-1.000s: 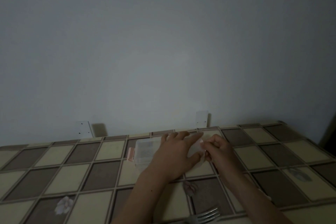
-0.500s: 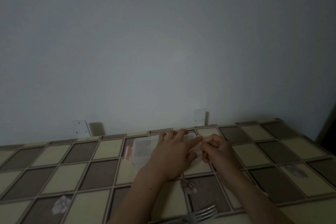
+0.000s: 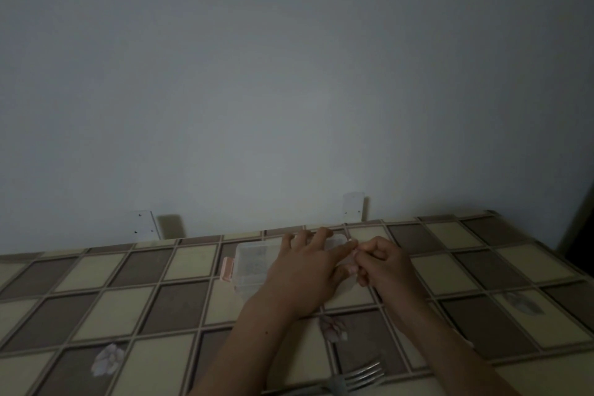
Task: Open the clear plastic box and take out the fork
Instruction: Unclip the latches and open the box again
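the clear plastic box (image 3: pixel 254 262) is staying shut under the flattened left hand (image 3: pixel 305 273) while the right hand (image 3: pixel 382 262) fingers are pinching tighter on its right latch, suggesting unlatching is underway.

Left hand (image 3: pixel 302 270) lies flat on the clear box (image 3: pixel 254 264); right hand (image 3: pixel 385 262) pinches its right end.

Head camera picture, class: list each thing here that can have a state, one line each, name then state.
clear plastic box: lying flat on the table, lid apparently down.
pink latch: at the box's left end; fastened or not, cannot tell.
left hand: spread flat on the box.
right hand: fingers pinched at the box's right end.
fork: lying on the tablecloth, outside the box.
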A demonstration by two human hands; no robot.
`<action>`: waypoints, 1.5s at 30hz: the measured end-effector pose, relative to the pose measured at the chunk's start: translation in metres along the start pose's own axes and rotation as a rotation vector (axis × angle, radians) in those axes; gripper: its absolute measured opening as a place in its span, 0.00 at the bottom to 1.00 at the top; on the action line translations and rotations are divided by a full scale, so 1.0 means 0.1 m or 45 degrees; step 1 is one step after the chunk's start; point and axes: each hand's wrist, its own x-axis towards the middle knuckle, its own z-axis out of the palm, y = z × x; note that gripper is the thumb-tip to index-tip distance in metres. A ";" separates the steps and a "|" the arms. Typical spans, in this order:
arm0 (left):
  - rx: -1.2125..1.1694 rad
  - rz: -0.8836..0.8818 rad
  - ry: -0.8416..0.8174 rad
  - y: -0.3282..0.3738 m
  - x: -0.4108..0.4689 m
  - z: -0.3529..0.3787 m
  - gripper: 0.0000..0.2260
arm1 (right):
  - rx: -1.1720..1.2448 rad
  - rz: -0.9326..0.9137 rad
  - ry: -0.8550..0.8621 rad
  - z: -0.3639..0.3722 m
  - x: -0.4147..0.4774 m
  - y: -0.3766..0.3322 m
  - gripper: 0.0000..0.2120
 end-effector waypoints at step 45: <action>-2.098 -1.077 0.692 -0.68 -1.09 -0.22 0.04 | -1.474 -0.938 -0.979 1.05 -0.20 -0.35 0.26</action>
